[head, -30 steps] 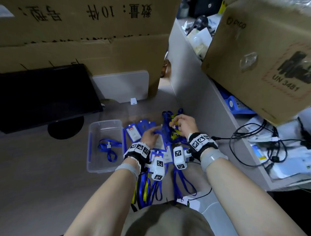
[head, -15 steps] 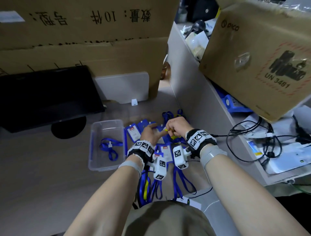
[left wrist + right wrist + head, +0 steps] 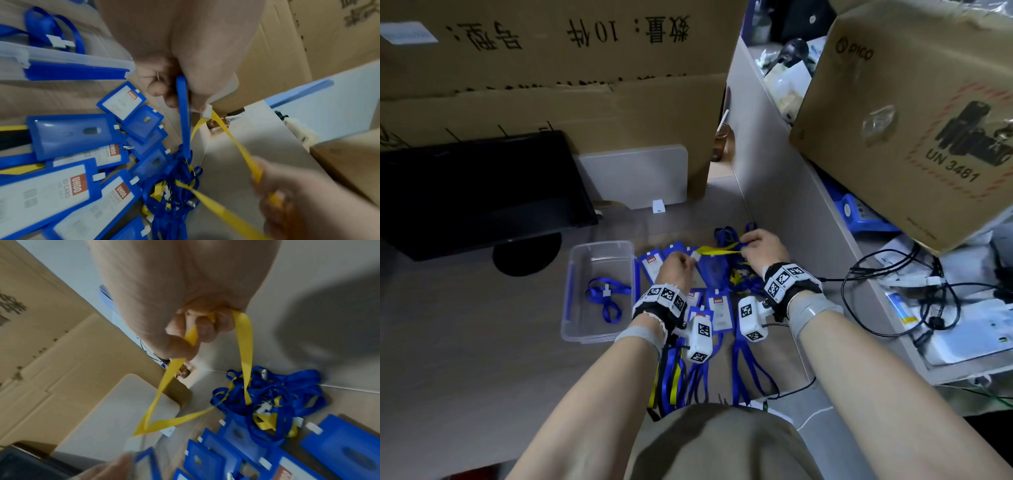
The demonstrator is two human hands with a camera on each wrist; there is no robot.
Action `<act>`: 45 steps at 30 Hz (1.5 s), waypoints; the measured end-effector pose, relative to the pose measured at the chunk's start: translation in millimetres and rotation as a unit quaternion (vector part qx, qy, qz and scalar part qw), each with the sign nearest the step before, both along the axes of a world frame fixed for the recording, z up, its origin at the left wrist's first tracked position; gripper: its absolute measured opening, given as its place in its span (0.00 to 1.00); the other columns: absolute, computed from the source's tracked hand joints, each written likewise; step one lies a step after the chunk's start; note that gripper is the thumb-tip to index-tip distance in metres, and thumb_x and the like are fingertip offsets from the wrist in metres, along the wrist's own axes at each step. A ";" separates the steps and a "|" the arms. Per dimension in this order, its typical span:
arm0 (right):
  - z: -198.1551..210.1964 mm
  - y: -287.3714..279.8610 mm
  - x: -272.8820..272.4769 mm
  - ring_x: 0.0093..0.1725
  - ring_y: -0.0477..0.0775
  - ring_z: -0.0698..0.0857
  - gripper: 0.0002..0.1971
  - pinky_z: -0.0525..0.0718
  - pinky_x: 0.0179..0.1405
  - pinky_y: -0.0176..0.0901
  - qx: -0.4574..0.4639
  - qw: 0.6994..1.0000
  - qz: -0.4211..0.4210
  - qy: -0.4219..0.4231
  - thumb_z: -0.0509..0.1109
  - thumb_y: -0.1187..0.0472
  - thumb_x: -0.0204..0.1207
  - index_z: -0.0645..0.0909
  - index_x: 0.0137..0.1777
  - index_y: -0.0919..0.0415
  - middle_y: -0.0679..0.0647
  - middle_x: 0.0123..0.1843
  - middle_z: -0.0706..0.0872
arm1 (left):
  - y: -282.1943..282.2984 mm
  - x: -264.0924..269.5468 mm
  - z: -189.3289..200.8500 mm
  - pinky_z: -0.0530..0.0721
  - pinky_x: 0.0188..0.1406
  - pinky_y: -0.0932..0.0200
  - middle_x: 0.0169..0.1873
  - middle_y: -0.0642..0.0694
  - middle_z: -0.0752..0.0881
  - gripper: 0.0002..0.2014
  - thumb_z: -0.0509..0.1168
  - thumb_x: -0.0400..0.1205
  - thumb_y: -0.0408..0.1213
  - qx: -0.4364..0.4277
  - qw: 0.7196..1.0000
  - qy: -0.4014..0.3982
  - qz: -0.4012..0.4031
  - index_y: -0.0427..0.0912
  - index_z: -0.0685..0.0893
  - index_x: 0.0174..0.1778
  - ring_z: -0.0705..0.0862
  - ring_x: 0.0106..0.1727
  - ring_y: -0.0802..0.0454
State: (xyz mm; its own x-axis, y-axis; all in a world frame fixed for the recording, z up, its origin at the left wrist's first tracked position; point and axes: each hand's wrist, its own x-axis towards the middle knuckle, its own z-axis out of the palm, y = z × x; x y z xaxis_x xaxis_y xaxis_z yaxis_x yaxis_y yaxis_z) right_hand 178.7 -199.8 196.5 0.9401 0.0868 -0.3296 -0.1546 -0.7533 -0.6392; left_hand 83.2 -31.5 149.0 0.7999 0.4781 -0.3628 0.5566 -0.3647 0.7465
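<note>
With the left hand, fingers curled, pinches the white clasp end of the yellow lanyard. With the right hand, fist closed, grips its loop, stretched between both above the tangled pile. Holds both forearms low over the wood-grain desk, beside a clear box and below stacked cartons.

"UHOO" badge holders, "UN 3481" carton
</note>
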 end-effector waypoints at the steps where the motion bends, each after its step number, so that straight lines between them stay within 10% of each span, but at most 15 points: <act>1: -6.8 -3.2 -1.5 0.46 0.51 0.87 0.16 0.83 0.42 0.41 -0.037 0.999 0.017 0.002 0.67 0.65 0.69 0.85 0.47 0.41 0.42 0.45 0.88 | 4.9 -1.6 0.1 0.74 0.42 0.57 0.41 0.44 0.82 0.11 0.59 0.86 0.42 0.001 0.999 -0.005 0.032 0.38 0.81 0.50 0.83 0.46 0.44; 9: -43.3 24.4 -29.1 0.66 0.65 0.80 0.44 0.82 0.63 0.57 -0.062 0.974 0.209 0.059 0.79 0.51 0.66 0.62 0.80 0.34 0.56 0.74 0.70 | 16.8 -4.8 21.9 0.77 0.38 0.58 0.39 0.47 0.81 0.07 0.57 0.88 0.39 -0.086 0.984 -0.138 0.067 0.41 0.78 0.51 0.78 0.39 0.53; 12: -50.2 42.3 -36.9 0.50 0.62 0.88 0.25 0.87 0.52 0.54 -0.024 0.974 0.204 0.095 0.74 0.51 0.73 0.74 0.70 0.40 0.52 0.57 0.87 | 32.5 -11.5 21.7 0.78 0.43 0.55 0.36 0.51 0.80 0.06 0.57 0.88 0.38 -0.097 0.978 -0.154 0.100 0.43 0.77 0.49 0.78 0.37 0.54; 16: -55.7 50.5 -53.0 0.29 0.58 0.86 0.05 0.83 0.32 0.44 -0.046 0.967 0.171 0.183 0.71 0.60 0.74 0.84 0.44 0.62 0.59 0.36 0.89 | 59.0 -28.2 24.9 0.72 0.31 0.75 0.35 0.52 0.77 0.07 0.56 0.88 0.35 -0.069 0.973 -0.155 0.157 0.37 0.77 0.54 0.74 0.35 0.60; 23: -67.7 27.6 -60.0 0.26 0.56 0.74 0.17 0.72 0.27 0.43 -0.217 0.954 0.083 0.189 0.71 0.56 0.77 0.70 0.32 0.62 0.56 0.26 0.74 | 75.8 -32.6 22.3 0.70 0.46 0.61 0.49 0.45 0.82 0.13 0.55 0.88 0.38 -0.035 0.956 -0.150 0.251 0.33 0.77 0.61 0.78 0.49 0.49; 30: -65.1 12.8 -64.2 0.62 0.58 0.83 0.27 0.83 0.61 0.49 -0.110 0.915 0.199 0.333 0.74 0.62 0.72 0.79 0.71 0.67 0.62 0.71 0.82 | 51.3 -27.6 2.9 0.70 0.47 0.61 0.47 0.44 0.81 0.13 0.55 0.89 0.39 -0.065 0.970 -0.102 0.209 0.34 0.78 0.61 0.79 0.49 0.48; 33: -86.0 9.9 -63.2 0.68 0.60 0.82 0.17 0.80 0.68 0.47 -0.046 0.945 0.143 0.291 0.69 0.65 0.78 0.83 0.66 0.67 0.61 0.70 0.83 | 47.7 -30.0 -9.6 0.70 0.47 0.61 0.47 0.45 0.81 0.13 0.55 0.89 0.39 -0.054 0.974 -0.076 0.207 0.35 0.78 0.61 0.78 0.49 0.48; 36: -107.1 5.3 -49.1 0.57 0.61 0.84 0.19 0.83 0.54 0.46 -0.060 0.969 0.103 0.218 0.66 0.64 0.79 0.80 0.70 0.55 0.60 0.70 0.82 | 48.3 -31.0 -22.3 0.69 0.44 0.65 0.47 0.46 0.81 0.14 0.55 0.89 0.40 -0.049 0.977 -0.062 0.200 0.34 0.79 0.60 0.78 0.48 0.50; 40: -128.5 7.7 -29.5 0.76 0.70 0.68 0.32 0.75 0.71 0.60 -0.214 0.936 0.214 0.178 0.68 0.56 0.79 0.62 0.82 0.42 0.64 0.79 0.65 | 49.8 -30.5 -37.9 0.76 0.49 0.56 0.46 0.44 0.83 0.13 0.57 0.88 0.38 -0.049 0.977 -0.068 0.197 0.32 0.81 0.57 0.80 0.48 0.48; 45: -157.3 26.2 -22.5 0.75 0.72 0.64 0.39 0.73 0.68 0.65 -0.293 0.923 0.221 0.120 0.76 0.49 0.71 0.60 0.79 0.42 0.65 0.77 0.61 | 51.2 -29.4 -50.5 0.74 0.42 0.64 0.44 0.45 0.84 0.10 0.59 0.87 0.37 -0.045 0.970 -0.063 0.230 0.35 0.81 0.54 0.80 0.43 0.51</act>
